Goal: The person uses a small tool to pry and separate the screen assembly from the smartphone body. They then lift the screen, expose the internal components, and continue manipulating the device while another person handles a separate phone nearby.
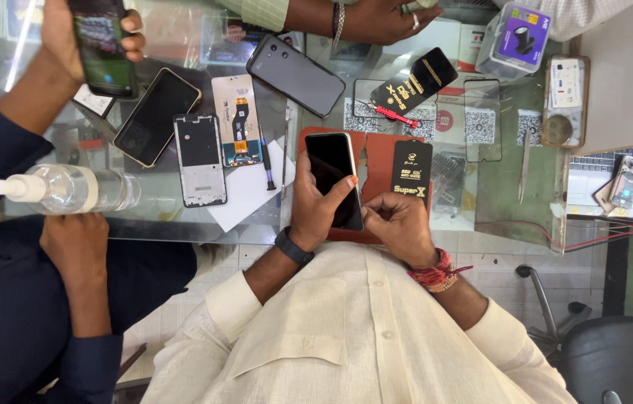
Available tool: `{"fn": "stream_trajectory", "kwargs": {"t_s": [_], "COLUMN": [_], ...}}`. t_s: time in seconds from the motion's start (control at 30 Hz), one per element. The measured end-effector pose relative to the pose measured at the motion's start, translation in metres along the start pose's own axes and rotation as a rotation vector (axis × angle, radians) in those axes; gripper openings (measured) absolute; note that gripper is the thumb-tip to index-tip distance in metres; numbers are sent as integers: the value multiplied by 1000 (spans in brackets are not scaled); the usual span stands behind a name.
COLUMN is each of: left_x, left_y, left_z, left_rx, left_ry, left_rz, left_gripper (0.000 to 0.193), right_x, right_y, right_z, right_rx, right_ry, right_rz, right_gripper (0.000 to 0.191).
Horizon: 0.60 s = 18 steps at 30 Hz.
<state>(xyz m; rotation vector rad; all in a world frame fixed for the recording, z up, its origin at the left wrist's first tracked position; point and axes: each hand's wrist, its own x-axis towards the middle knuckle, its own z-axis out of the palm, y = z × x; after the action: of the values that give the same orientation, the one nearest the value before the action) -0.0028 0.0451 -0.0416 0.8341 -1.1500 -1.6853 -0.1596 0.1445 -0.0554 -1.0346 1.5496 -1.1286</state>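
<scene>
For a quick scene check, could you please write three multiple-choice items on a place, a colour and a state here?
1. Where does the spray bottle lie?
A. far left of the glass counter
B. by the keyboard
C. on the red mat

2. What colour is the wearer's shirt?
A. navy
B. cream
C. green

3. How is the phone in the left hand?
A. lit
B. dark-screened
C. opened up

Answers: 1 A, it lies beside the navy sleeve; 2 B, pale cloth fills the foreground; 3 B, its screen is black while the right hand works at its lower edge.
</scene>
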Motion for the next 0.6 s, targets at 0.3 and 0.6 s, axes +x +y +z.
{"fn": "stream_trajectory", "kwargs": {"t_s": [0.3, 0.6], "left_x": [-3, -3], "left_y": [-1, 0], "left_z": [5, 11], "left_rx": [73, 119], "left_ry": [-65, -112], "left_rz": [79, 93], "left_gripper": [50, 49], "right_x": [3, 8], "right_y": [-10, -18], "right_z": [3, 0], "right_rx": [-47, 58], "right_ry": [114, 175], "right_rz": [-75, -58], "right_gripper": [15, 10]}}
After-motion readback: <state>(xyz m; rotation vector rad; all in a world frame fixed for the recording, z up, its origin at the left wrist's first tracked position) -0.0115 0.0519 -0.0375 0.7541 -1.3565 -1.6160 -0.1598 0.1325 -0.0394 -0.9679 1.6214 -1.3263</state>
